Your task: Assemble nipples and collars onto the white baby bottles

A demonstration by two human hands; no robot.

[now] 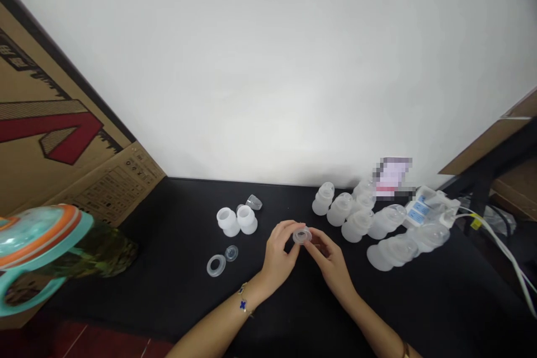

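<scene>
Between my left hand and my right hand, a small translucent bottle collar is pinched by the fingertips of both. Its round opening faces up; whether a nipple sits inside it I cannot make out. To the left stand two open white bottles, with a clear cap lying behind them. Nearer to me, a translucent ring lies flat beside a small clear nipple. Several capped white baby bottles are gathered to the right of my hands, some of them lying on their sides.
All this is on a black table against a white wall. A large jug with a teal and orange lid stands at the left by a cardboard box. At the right are a white power strip and cables.
</scene>
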